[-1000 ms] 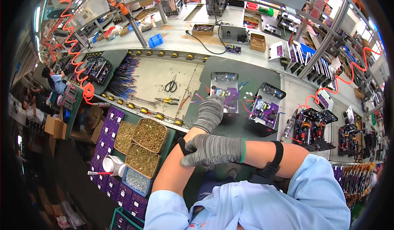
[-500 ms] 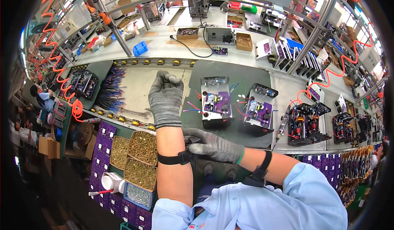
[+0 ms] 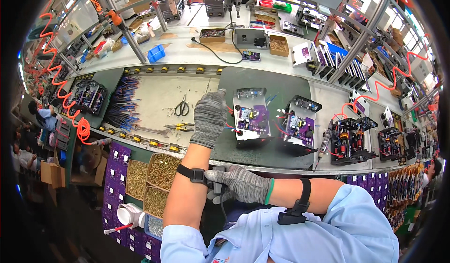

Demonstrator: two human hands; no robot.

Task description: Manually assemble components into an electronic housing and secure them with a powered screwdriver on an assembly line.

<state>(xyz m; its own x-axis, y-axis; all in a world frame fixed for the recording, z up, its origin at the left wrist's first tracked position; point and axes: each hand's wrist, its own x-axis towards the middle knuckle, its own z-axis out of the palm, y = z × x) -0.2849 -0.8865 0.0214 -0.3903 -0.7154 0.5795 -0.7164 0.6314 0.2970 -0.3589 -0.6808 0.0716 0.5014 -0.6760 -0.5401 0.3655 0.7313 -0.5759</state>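
Note:
My left hand (image 3: 209, 115), in a grey knit glove, hovers over the workbench just left of an open metal housing (image 3: 252, 117) with a purple circuit board. Its fingers are curled in, and nothing shows in them. A black strap with a small square buckle (image 3: 198, 175) circles my left forearm. Beside that buckle, my gloved right hand (image 3: 243, 184) is closed on a small black boxy piece (image 3: 217, 187) with a thin cable hanging down. The right fingers partly hide this piece. Scissors (image 3: 182, 105) and yellow-handled pliers (image 3: 179, 127) lie left of my left hand.
A second housing (image 3: 300, 124) stands to the right, near an upright electric screwdriver (image 3: 324, 141). Cardboard boxes of brass screws (image 3: 162, 169) sit below the bench edge at left, by a white tub (image 3: 125, 214). Bundled wires (image 3: 123, 103) lie at far left; orange coiled hoses (image 3: 58, 71) hang there.
My left hand has turned from palm side up to back up and moved right and down, uncovering the scissors and pliers. My right hand has shifted slightly down, staying at the left forearm.

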